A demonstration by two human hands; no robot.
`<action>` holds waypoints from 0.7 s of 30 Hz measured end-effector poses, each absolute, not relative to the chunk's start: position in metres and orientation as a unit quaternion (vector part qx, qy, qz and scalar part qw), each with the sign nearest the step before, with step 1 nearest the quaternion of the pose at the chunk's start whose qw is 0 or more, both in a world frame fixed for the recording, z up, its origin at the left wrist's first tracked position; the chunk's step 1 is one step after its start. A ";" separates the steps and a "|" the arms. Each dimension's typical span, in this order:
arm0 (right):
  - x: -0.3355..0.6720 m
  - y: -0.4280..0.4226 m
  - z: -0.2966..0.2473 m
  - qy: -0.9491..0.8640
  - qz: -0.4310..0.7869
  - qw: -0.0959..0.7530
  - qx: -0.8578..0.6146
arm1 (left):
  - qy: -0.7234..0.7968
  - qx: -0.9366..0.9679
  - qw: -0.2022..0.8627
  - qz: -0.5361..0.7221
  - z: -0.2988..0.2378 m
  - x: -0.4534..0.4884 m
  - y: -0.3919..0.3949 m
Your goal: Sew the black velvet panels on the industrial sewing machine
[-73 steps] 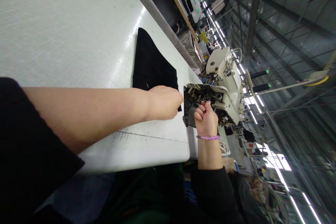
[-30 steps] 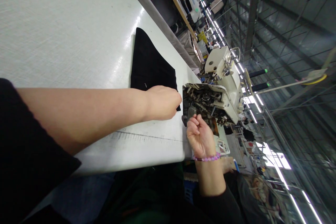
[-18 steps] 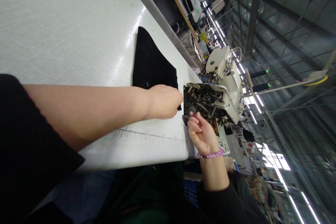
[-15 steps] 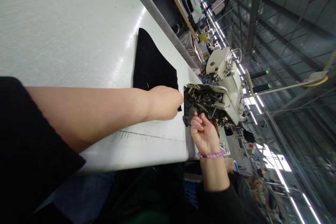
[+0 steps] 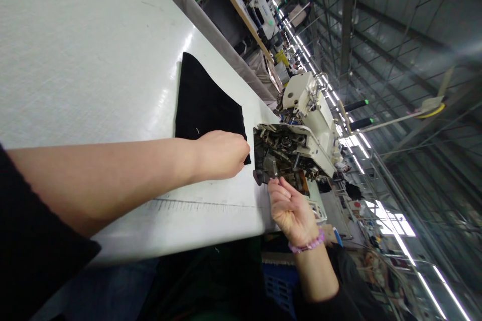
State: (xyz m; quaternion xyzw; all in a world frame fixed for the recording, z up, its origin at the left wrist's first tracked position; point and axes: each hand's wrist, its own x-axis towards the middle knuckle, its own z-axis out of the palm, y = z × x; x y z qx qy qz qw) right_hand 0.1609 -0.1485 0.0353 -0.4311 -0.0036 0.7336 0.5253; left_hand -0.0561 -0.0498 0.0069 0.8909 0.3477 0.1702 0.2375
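So the big white tabletop [image 5: 94, 60] looks the same as a couple of seconds back, with the flat piece of black fabric [image 5: 203, 105] lying in the same spot, near corner tucked under the left hand [image 5: 220, 154]. That hand hasn't budged: it's curled into a loose fist, knuckles down on the fabric's corner, pinning or pinching it right at the edge of the machine. Can't tell if the fingers actually grip the cloth.

The cream-coloured overlock sewing machine [image 5: 305, 125] has its front cover swung open with all the metal guts showing. What changed is the right hand [image 5: 291, 208]: it was up inside that open mechanism, and now it's pulled back down and out, palm up, fingers half open, holding nothing I can see, fingertips just below the machine.

No bins or trays in clear view; the background's too blurry to tell.
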 end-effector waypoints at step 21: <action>0.172 -0.136 0.037 -0.144 0.699 0.459 -0.530 | 0.331 0.882 0.245 0.228 0.008 -0.060 -0.042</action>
